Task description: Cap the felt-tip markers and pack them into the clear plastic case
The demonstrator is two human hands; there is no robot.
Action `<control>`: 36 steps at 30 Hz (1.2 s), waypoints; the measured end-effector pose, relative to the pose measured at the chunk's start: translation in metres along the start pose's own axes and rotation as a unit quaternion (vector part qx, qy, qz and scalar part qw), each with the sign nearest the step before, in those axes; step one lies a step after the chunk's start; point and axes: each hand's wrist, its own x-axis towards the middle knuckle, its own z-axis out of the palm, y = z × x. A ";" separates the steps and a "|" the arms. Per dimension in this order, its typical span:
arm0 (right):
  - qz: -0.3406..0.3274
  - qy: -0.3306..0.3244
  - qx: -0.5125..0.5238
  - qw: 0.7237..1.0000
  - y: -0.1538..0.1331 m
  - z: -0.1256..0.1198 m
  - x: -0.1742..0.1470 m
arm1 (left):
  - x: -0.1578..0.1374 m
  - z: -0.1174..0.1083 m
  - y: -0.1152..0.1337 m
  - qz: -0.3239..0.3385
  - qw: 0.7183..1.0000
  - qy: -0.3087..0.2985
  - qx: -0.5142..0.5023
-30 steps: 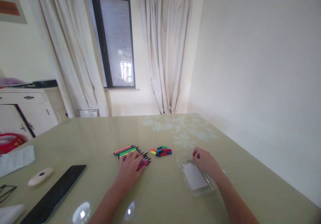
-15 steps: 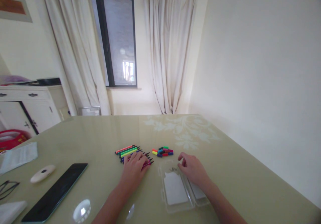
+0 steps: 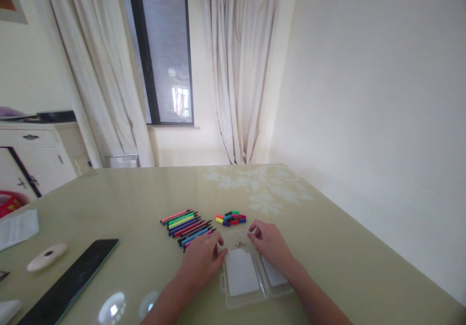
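Observation:
My left hand [image 3: 204, 256] is beside the left edge of a clear plastic case [image 3: 245, 301]. Its thumb and index finger are apart with nothing between them, and its fingers cover the near ends of the lowest markers. Several uncapped markers [image 3: 185, 224] lie side by side in a slanted row just beyond it, black tips to the right. Over the case's right half is my right hand [image 3: 271, 243], fingers loosely curved with a small gap between thumb and index, holding nothing visible. Loose coloured caps [image 3: 231, 218] are piled beyond the case. White sheets [image 3: 241, 272] show inside the case.
A black phone [image 3: 69, 283] lies at the left, with a white oval object [image 3: 47, 258] beside it. A pale folded cloth or mask [image 3: 18, 229] is at the far left. The tabletop's right edge runs along the white wall [image 3: 364, 121].
My left hand has left the markers and moved right and nearer to me, to the case's edge, uncovering most of the row. My right hand stays over the case. The view has shifted slightly.

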 end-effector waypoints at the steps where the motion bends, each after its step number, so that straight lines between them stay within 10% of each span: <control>1: -0.002 -0.002 -0.001 1.000 0.001 0.000 0.000 | 0.002 -0.003 -0.005 -0.010 1.000 0.008 -0.003; 16: -0.043 0.032 -0.036 0.998 0.005 -0.006 0.008 | 0.008 -0.018 -0.038 -0.038 0.997 0.014 0.066; 28: -0.024 -0.072 -0.160 0.984 -0.034 0.002 0.104 | 0.006 -0.013 -0.039 -0.013 0.998 0.021 0.061; 36: -0.004 -0.087 -0.203 0.975 -0.033 0.008 0.114 | 0.007 -0.013 -0.041 -0.011 0.998 0.022 0.064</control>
